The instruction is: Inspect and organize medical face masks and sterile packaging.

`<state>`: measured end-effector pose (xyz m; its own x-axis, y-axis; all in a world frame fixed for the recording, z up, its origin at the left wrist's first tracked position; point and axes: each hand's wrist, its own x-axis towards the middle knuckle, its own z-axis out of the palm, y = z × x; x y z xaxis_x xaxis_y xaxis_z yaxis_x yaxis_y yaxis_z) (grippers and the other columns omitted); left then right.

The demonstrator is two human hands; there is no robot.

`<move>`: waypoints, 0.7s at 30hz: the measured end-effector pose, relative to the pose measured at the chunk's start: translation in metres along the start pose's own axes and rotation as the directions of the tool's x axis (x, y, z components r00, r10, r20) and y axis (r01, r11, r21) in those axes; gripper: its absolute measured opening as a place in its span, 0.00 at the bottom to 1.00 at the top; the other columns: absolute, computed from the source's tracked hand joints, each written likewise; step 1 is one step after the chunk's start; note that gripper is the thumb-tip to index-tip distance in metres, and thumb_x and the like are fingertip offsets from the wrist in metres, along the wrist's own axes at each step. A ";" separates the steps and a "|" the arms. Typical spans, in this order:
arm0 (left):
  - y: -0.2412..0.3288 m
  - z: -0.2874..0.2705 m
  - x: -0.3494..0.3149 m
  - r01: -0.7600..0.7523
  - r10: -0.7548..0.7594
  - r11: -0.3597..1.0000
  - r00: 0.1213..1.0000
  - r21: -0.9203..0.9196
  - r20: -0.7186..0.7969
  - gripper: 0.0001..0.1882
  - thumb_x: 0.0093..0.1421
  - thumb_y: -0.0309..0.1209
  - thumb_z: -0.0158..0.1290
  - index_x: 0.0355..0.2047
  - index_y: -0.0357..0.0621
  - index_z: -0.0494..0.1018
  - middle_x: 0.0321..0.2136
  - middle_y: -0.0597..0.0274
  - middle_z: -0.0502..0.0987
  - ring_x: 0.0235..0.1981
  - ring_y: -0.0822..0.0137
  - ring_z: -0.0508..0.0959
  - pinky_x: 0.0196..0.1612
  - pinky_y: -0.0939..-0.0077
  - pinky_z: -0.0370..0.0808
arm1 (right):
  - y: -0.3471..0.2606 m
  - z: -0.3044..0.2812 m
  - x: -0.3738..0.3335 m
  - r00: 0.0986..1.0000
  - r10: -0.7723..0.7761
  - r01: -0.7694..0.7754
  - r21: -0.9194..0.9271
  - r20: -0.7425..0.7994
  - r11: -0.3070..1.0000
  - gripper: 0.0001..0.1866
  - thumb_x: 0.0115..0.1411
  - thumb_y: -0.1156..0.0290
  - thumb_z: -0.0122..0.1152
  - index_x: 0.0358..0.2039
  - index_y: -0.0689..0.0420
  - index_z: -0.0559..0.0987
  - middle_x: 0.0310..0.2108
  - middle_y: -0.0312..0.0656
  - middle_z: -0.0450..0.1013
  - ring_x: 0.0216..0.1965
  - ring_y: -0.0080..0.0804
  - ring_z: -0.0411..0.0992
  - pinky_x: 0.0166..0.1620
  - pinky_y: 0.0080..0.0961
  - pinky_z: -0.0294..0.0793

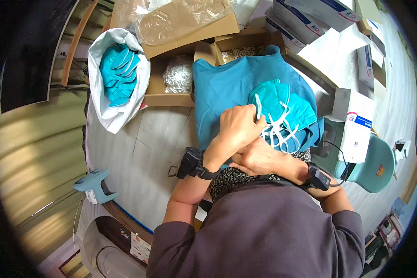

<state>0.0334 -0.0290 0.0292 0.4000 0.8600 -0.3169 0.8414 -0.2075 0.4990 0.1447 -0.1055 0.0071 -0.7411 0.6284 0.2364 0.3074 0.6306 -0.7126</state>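
A blue-green cloth [222,88] covers my lap, and several teal face masks [273,95] with white ear loops [282,132] lie on it. My left hand [238,125] is closed at the near-left edge of the masks. A white strip [258,105], which looks like a mask strap, sticks up from its fingers. Just below it, close to my body, is my right hand [259,156], also closed and beside the loose loops. Its fingertips are partly hidden, so what it holds cannot be made out. Both wrists wear black strapped devices.
At the far left stands a white bag [142,88] of teal masks. An open carton [155,88] beside it holds a heap of white loops [178,76]. Behind the cloth is another carton [236,39]. White boxes [356,123] stand on a green stool [377,164] at right.
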 end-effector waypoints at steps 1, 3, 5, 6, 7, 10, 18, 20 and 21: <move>-0.004 -0.001 -0.001 0.025 -0.028 0.995 0.999 -0.094 -0.030 0.19 0.58 0.42 0.59 0.21 0.39 0.71 0.18 0.52 0.76 0.18 0.56 0.76 0.24 0.67 0.72 | -0.002 -0.002 0.002 0.998 -0.056 0.055 -0.033 -0.005 0.998 0.16 0.54 0.60 0.65 0.20 0.58 0.74 0.26 0.43 0.70 0.34 0.43 0.71 0.39 0.40 0.71; -0.015 -0.009 -0.006 0.066 -0.093 0.958 0.992 -0.278 -0.085 0.17 0.60 0.39 0.58 0.23 0.38 0.72 0.16 0.54 0.74 0.17 0.60 0.75 0.24 0.68 0.72 | -0.008 -0.011 0.007 0.986 -0.169 0.167 -0.098 -0.012 0.981 0.16 0.52 0.59 0.66 0.22 0.59 0.76 0.29 0.42 0.71 0.39 0.42 0.71 0.46 0.40 0.70; -0.025 -0.015 -0.010 0.048 -0.170 0.822 0.972 -0.568 -0.164 0.15 0.66 0.34 0.54 0.24 0.38 0.71 0.17 0.62 0.74 0.18 0.74 0.73 0.23 0.76 0.71 | -0.020 -0.013 0.005 0.977 -0.187 0.165 -0.186 -0.106 0.969 0.16 0.51 0.60 0.66 0.26 0.61 0.79 0.44 0.44 0.75 0.52 0.41 0.69 0.58 0.41 0.66; -0.029 -0.019 -0.011 0.001 -0.194 0.735 0.959 -0.678 -0.208 0.15 0.67 0.33 0.53 0.24 0.38 0.71 0.18 0.64 0.74 0.19 0.77 0.72 0.23 0.79 0.70 | -0.024 -0.020 0.004 0.971 -0.184 0.152 -0.200 -0.152 0.968 0.15 0.52 0.60 0.67 0.26 0.61 0.78 0.47 0.45 0.75 0.53 0.41 0.69 0.59 0.41 0.66; -0.031 -0.024 -0.015 -0.054 -0.228 0.637 0.940 -0.769 -0.255 0.15 0.68 0.32 0.52 0.24 0.38 0.71 0.19 0.66 0.74 0.20 0.80 0.72 0.23 0.82 0.70 | -0.029 -0.029 0.004 0.962 -0.190 0.148 -0.209 -0.196 0.967 0.15 0.52 0.60 0.67 0.25 0.61 0.78 0.49 0.46 0.75 0.54 0.40 0.69 0.59 0.41 0.66; -0.034 -0.031 -0.020 -0.167 -0.263 0.576 0.889 -0.800 -0.375 0.14 0.68 0.33 0.53 0.27 0.38 0.74 0.21 0.68 0.75 0.20 0.81 0.72 0.23 0.86 0.69 | -0.025 -0.043 -0.001 0.920 -0.138 0.073 -0.188 -0.366 0.980 0.16 0.49 0.61 0.71 0.23 0.59 0.76 0.39 0.45 0.77 0.37 0.38 0.74 0.42 0.37 0.72; -0.010 -0.028 -0.027 -0.194 -0.299 0.588 0.850 -0.785 -0.434 0.15 0.66 0.32 0.57 0.29 0.30 0.77 0.23 0.64 0.75 0.22 0.81 0.71 0.24 0.84 0.66 | -0.001 -0.055 0.031 0.752 0.303 -0.342 0.046 -0.585 0.939 0.21 0.48 0.65 0.73 0.38 0.57 0.74 0.34 0.43 0.72 0.32 0.44 0.73 0.32 0.35 0.72; -0.006 -0.027 -0.028 -0.207 -0.225 0.685 0.852 -0.698 -0.473 0.14 0.65 0.32 0.58 0.29 0.30 0.78 0.22 0.64 0.75 0.22 0.80 0.71 0.24 0.82 0.65 | 0.011 -0.050 0.028 0.756 0.276 -0.334 0.012 -0.593 0.942 0.18 0.48 0.70 0.73 0.37 0.57 0.75 0.30 0.43 0.72 0.31 0.44 0.73 0.31 0.35 0.72; -0.007 -0.024 -0.029 -0.210 -0.194 0.729 0.850 -0.651 -0.490 0.13 0.65 0.31 0.58 0.29 0.30 0.79 0.22 0.63 0.75 0.22 0.79 0.71 0.24 0.81 0.65 | 0.014 -0.051 0.025 0.756 0.309 -0.319 0.088 -0.577 0.944 0.17 0.48 0.72 0.72 0.37 0.58 0.74 0.29 0.43 0.71 0.30 0.43 0.73 0.31 0.34 0.71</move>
<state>0.0070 -0.0414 0.0543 -0.0011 0.9996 0.0295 0.2932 -0.0279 0.9556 0.1605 -0.0579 0.0367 -0.1209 0.9329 0.3393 0.4743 0.3545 -0.8058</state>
